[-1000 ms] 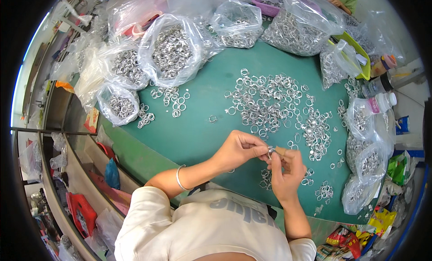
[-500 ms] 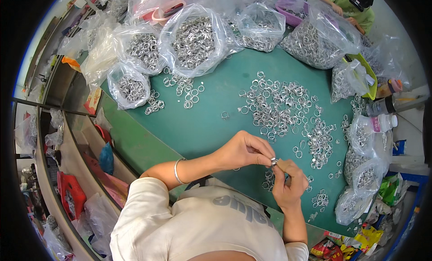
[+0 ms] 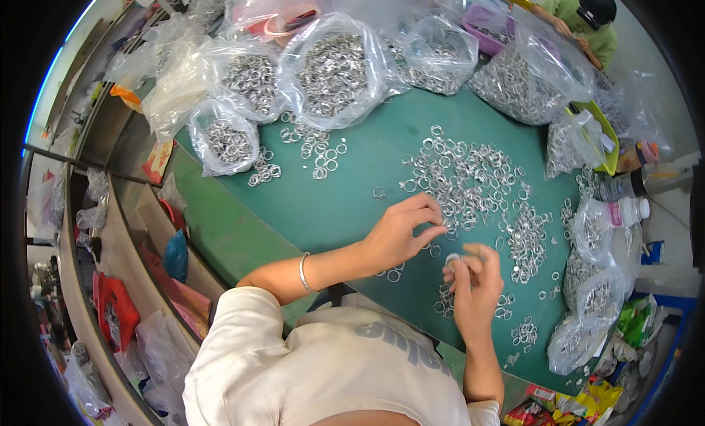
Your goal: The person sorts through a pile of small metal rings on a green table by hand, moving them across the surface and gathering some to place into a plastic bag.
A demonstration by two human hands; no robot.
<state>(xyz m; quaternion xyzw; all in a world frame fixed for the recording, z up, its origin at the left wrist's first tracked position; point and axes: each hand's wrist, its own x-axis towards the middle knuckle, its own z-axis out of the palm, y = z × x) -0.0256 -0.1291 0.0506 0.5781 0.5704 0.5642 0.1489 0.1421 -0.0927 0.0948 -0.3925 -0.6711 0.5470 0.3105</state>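
My left hand (image 3: 406,233) is at the near edge of a large heap of silver rings (image 3: 459,165) on the green table (image 3: 308,213). Its thumb and fingertips come together beside the rings; what is between them, if anything, is too small to tell. My right hand (image 3: 476,283), a little nearer and to the right, pinches a silver ring (image 3: 453,258) between thumb and fingers, which are slightly blurred. A smaller group of rings (image 3: 444,302) lies partly hidden beside it. To its right is another pile of rings (image 3: 529,242).
Clear plastic bags full of rings line the far edge, among them a big open bag (image 3: 332,73). More ring bags (image 3: 598,294) stand along the right edge, by a white-capped bottle (image 3: 630,211). Wooden shelves (image 3: 136,242) are at the left. A person in green (image 3: 587,29) works at far right.
My hands, together at one ring before, are now apart. The left has moved up toward the ring heap; the right keeps a ring and its fingers have shifted. The view has moved slightly.
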